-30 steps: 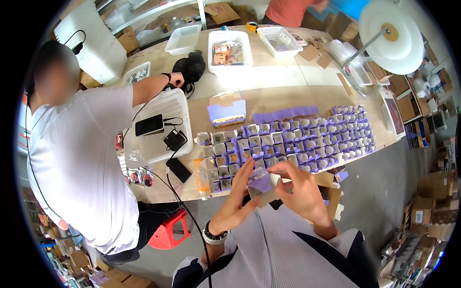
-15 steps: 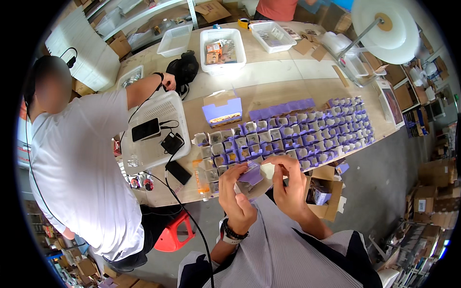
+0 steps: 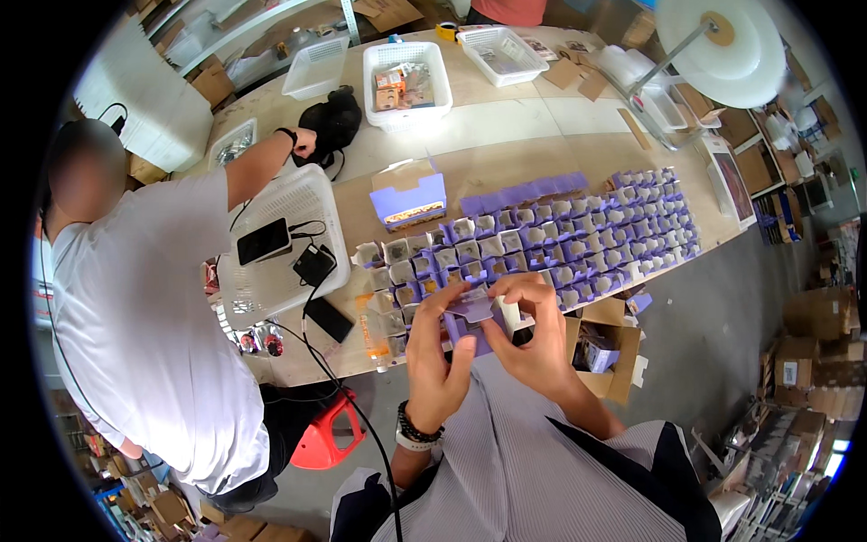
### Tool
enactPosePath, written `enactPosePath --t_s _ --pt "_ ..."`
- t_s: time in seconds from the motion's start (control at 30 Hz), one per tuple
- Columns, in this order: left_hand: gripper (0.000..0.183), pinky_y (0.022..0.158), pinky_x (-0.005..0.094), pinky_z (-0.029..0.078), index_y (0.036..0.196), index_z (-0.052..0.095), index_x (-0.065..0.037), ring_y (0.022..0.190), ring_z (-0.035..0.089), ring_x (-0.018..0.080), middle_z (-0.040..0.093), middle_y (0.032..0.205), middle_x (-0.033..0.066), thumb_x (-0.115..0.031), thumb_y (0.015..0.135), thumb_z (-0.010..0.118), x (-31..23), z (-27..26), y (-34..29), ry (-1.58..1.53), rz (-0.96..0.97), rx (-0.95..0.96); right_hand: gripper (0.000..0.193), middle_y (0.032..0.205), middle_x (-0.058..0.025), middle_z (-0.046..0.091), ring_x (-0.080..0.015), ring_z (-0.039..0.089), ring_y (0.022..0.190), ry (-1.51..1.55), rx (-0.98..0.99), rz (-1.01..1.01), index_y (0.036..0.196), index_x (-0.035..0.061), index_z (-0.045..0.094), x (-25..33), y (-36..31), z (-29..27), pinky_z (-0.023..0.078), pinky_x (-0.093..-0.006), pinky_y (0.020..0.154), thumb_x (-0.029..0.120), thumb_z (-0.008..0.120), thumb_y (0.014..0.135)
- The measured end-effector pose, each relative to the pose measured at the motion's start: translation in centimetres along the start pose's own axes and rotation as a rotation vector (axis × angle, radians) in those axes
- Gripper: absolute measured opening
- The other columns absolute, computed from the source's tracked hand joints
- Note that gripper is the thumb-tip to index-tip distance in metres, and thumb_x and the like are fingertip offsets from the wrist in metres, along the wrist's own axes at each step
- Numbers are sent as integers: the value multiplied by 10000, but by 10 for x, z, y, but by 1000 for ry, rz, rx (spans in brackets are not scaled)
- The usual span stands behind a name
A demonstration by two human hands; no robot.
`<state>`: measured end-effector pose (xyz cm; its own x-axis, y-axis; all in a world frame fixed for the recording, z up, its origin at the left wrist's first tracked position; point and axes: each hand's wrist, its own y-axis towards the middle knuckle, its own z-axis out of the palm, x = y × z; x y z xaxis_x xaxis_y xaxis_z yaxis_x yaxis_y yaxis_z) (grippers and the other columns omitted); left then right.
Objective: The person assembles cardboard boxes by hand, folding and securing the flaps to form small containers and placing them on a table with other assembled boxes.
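Between my two hands, close in front of my chest, is a small purple and white cardboard box (image 3: 489, 335). My left hand (image 3: 433, 348) grips its left side, fingers on top and thumb toward the near side. On the box's right, my right hand (image 3: 535, 339) has its fingers curled at a purple flap, with the thumb or a finger pressed on the near side. Just beyond my hands stand rows of small open purple boxes (image 3: 567, 251) on the table. What lies inside the held box is hidden.
A purple display box (image 3: 408, 200) stands behind the rows. A bottle with an orange label (image 3: 373, 330), a black phone (image 3: 329, 321) and a white basket (image 3: 321, 208) lie to the left, beside a co-worker (image 3: 149, 298). A brown carton (image 3: 623, 361) is below the table's right edge.
The held box has turned, with its purple side and flap now toward me instead of the pale opening. Both my hands have shifted with it, and the fingers press closer together on the flap.
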<state>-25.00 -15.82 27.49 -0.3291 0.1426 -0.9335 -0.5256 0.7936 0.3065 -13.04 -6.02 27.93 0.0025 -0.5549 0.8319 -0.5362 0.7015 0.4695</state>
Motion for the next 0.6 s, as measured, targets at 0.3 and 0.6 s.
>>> enactPosePath --t_s 0.3,0.6 --pt "535 1041 394 481 1451 523 19 1216 626 308 639 1325 185 20 917 562 0 -6 7 -92 -58 13 505 1281 -167 690 -257 668 985 13 101 -138 1282 8 648 12 1 -17 550 -318 773 -34 809 805" --pt "547 988 416 501 1497 509 35 1104 654 351 685 1213 196 -121 974 535 -2 -9 9 37 88 185 356 1039 -79 680 -110 564 634 77 124 113 1120 36 678 2 15 -25 476 -260 591 -130 722 807"
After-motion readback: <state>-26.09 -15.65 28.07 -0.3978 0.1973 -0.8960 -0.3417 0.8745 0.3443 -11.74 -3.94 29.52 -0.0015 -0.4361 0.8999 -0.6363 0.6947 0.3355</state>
